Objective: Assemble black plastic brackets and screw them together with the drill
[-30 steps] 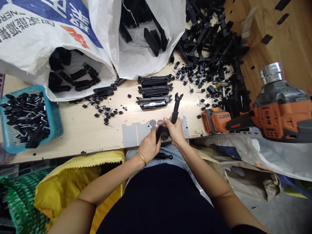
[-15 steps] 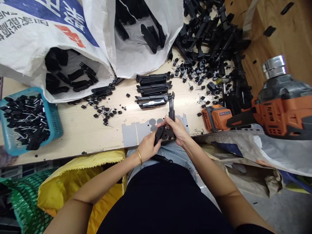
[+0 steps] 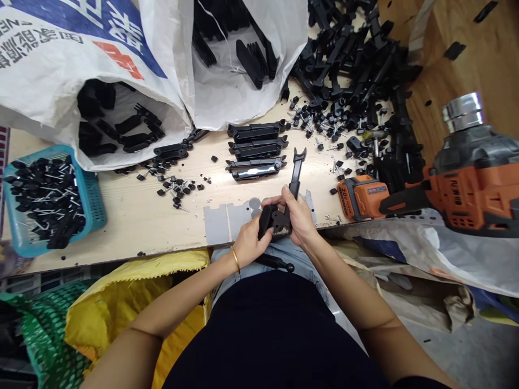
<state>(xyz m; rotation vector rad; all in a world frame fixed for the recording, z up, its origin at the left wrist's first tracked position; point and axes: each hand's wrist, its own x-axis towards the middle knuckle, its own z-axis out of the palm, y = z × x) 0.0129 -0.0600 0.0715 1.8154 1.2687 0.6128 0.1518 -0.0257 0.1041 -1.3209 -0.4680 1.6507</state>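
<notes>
At the bench's front edge, my left hand [image 3: 252, 239] is closed round a short black plastic piece [image 3: 265, 220]. My right hand [image 3: 300, 216] grips a long black plastic arm [image 3: 297, 174] whose forked tip points away from me, tilted a little right. Between the hands sits a dark block with holes [image 3: 280, 222]; whether the pieces are joined to it or only rest against it, I cannot tell. Below, near my lap, is a black rod with a ball end [image 3: 275, 263]. Beyond my hands lie several folded black arms [image 3: 257, 148] in a stack.
A cordless orange driver [image 3: 454, 181] lies at right. Loose black-headed bolts [image 3: 178, 190] are scattered at left, near a blue basket [image 3: 95, 202] of bolts. White sacks [image 3: 227, 102] of black parts stand behind. Black arms [image 3: 352, 70] are heaped at back right. A yellow sack [image 3: 117, 292] hangs below.
The forked end of the long arm has swung to the right and away from the stack. My hands stay close together at the bench edge, still gripping the black pieces.
</notes>
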